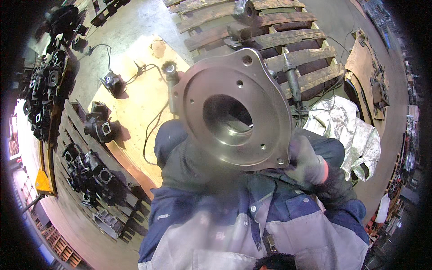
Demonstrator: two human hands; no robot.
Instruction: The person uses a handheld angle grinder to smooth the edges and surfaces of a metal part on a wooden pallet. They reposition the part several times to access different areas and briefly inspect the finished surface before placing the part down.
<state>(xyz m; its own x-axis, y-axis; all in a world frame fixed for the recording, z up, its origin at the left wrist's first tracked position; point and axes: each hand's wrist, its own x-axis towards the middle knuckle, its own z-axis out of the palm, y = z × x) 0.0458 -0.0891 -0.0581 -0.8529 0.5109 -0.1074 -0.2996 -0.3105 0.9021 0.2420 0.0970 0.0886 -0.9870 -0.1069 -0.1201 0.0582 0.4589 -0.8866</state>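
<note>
A large round metal flanged housing [193,121] fills the middle of the head view, raised in front of my chest. Its machined face has a wide central bore, several small bolt holes and lobed ears at the rim. My right hand [306,159], in a grey glove with a red cuff, is closed at the lower right edge of the housing; its fingertips are partly hidden and slightly blurred. My left sleeve runs in behind the housing, which hides my left hand. Left of the housing a tool with a round brush-like head [169,69] stands partly covered.
A wooden pallet [288,20] lies ahead, carrying metal castings [239,32] and a corded hand tool [292,82]. Cables cross a light board [130,105] at left. Dark castings [90,168] crowd another pallet. A white stained cloth [344,130] lies at right.
</note>
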